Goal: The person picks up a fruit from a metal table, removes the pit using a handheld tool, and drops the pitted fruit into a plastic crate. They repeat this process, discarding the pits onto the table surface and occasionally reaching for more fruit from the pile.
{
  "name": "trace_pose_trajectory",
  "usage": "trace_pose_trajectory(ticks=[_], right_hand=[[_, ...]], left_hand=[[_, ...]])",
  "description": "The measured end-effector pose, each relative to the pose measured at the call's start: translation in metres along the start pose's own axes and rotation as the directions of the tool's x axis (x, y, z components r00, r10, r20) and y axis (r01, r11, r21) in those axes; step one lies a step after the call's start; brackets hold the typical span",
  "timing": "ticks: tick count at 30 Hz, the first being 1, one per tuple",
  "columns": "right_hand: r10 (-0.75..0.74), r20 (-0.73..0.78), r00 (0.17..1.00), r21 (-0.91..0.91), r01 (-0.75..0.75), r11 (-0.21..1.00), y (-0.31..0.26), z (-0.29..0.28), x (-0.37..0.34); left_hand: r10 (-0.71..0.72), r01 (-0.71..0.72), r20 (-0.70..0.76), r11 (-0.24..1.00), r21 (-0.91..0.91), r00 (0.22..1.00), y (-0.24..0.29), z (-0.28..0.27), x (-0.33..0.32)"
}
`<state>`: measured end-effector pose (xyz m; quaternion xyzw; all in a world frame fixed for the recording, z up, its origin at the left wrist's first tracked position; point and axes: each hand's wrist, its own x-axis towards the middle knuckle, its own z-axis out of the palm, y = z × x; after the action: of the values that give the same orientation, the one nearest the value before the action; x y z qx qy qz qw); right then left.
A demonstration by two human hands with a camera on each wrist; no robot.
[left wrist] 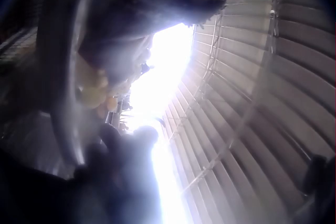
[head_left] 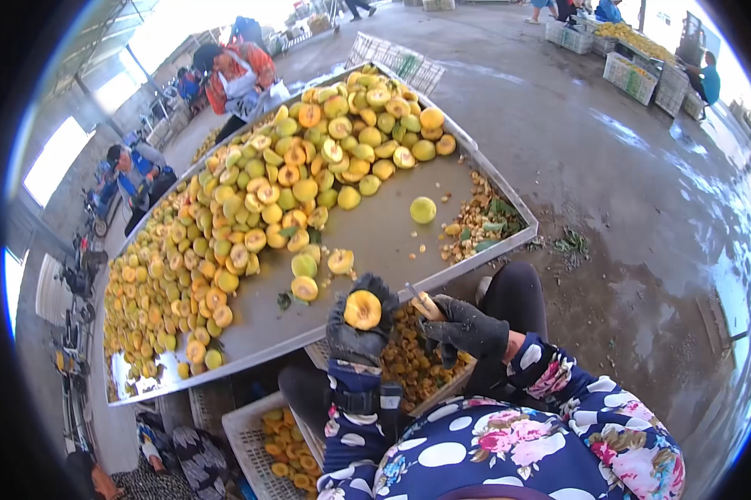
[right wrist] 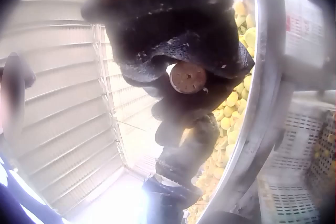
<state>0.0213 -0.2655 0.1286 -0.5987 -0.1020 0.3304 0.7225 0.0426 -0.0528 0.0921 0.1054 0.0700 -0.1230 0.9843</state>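
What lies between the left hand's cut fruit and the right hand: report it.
In the head view: the tool in the right hand, with fruit pieces lower down.

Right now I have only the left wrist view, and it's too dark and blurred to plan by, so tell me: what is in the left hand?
Observer: In the head view, the gloved left hand holds a cut fruit, its orange cut face turned toward that camera.
Operator: Thanks. Is the right hand free, or is it gripping something?
Observer: Not free: the right hand, also gloved, grips a tool with a wooden-looking handle.
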Motion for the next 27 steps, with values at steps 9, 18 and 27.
trace_pose_trajectory(ticks=[9, 18, 27], right_hand=[[-0.321, 0.107, 0.941, -0.690, 0.303, 0.657, 0.007, 0.016, 0.020], [-0.349, 0.184, 0.919, -0.875, 0.315, 0.367, 0.012, 0.024, 0.040], [-0.235, 0.178, 0.956, -0.900, 0.254, 0.355, 0.026, 0.030, 0.057]], left_hand=[[0.024, -0.024, 0.004, 0.999, 0.033, 1.000, -0.004, 0.006, -0.001], [0.078, -0.062, -0.064, 0.973, 0.224, 0.995, -0.002, -0.003, 0.000], [0.183, -0.157, -0.006, 0.861, 0.484, 0.983, -0.003, -0.024, -0.003]])
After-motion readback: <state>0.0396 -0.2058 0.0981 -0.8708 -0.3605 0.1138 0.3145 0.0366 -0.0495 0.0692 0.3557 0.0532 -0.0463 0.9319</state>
